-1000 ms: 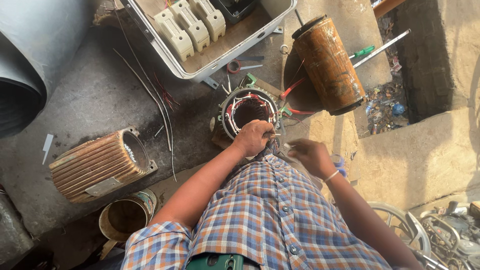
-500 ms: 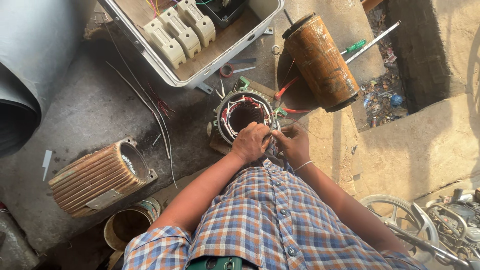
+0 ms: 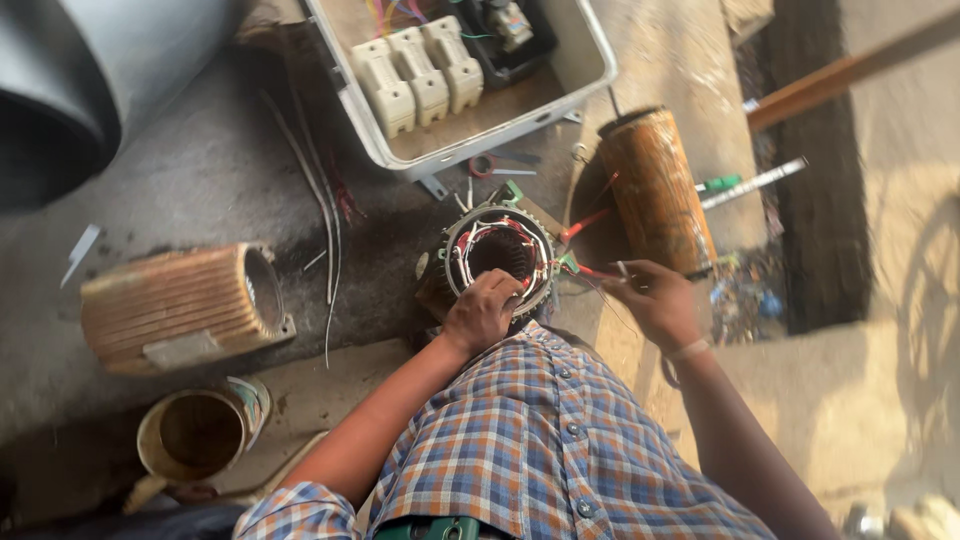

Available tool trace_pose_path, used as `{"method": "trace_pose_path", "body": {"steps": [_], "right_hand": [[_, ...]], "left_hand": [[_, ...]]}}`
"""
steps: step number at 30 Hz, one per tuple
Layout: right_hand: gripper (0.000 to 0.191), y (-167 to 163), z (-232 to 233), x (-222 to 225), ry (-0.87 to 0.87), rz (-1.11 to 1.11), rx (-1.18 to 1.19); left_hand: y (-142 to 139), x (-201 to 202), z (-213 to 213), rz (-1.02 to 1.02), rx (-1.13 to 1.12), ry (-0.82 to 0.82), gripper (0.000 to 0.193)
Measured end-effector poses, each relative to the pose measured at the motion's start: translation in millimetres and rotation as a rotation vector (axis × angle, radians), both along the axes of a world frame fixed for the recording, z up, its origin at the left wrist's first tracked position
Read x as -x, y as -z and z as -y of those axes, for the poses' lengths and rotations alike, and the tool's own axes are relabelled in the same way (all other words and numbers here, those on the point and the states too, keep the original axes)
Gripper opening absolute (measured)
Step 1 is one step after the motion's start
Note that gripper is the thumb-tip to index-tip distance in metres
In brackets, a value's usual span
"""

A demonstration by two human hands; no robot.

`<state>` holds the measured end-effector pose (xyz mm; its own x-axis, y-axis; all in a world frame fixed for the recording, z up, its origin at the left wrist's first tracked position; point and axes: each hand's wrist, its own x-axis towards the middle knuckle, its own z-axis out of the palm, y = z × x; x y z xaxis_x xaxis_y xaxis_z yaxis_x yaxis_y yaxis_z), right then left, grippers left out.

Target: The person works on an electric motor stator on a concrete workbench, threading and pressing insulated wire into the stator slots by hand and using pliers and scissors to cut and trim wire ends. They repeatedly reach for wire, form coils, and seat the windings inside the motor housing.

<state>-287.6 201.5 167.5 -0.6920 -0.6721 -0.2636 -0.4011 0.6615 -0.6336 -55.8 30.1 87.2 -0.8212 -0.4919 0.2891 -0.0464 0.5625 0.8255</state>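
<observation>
On the grey concrete floor point(image 3: 180, 190), seen from above, a dark curved drum point(image 3: 70, 70) fills the upper left corner, and a white open box point(image 3: 585, 50) lies at the top with three cream blocks point(image 3: 420, 75) and some coloured wiring inside. Below the drum, a ribbed motor shell point(image 3: 170, 305) lies on its side with its open end facing right. To the right of the box, a rusty brown cylinder point(image 3: 655, 190) lies tilted, with a green-handled screwdriver point(image 3: 755, 183) just past its far side. In the lower left, a round tin point(image 3: 195, 435) stands open (brown inside). The person's checked shirt point(image 3: 540, 450) takes up the lower middle, both forearms reaching up from it. Between the box and the shirt sits the stator point(image 3: 497, 250), a metal ring with copper windings and red and white leads around its bore, resting near the edge where the dark floor meets the lighter slab point(image 3: 850, 400). The left hand point(image 3: 482, 310) lies curled on the stator's near rim, its fingers bent over the windings; whether it pinches anything there I cannot tell. The right hand point(image 3: 655, 300) is apart from the stator, to its right and just below the cylinder, closed on a thin wire point(image 3: 600, 272) that runs back toward the stator. A few loose white wires point(image 3: 325, 230) trail on the floor between the shell and the stator.
</observation>
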Motion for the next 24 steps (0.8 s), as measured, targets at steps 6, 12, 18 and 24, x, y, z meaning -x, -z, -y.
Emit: {"method": "trace_pose_path", "body": {"steps": [6,12,18,24], "right_hand": [[0.028,94,47,22,-0.243,0.483,-0.068],[0.034,118,64,47,-0.550,0.346,-0.216],[0.034,100,72,73,-0.207,1.439,0.055],[0.030,94,104,76,-0.327,1.091,0.063]], "left_hand": [[-27,-26,-16,0.311,0.279,-0.390,0.023],[-35,-19,-58,0.166,-0.582,-0.319,0.027],[-15,53,-44,-0.123,-0.418,-0.726,0.023],[5,74,-13,0.009,-0.225,-0.814,0.014]]}}
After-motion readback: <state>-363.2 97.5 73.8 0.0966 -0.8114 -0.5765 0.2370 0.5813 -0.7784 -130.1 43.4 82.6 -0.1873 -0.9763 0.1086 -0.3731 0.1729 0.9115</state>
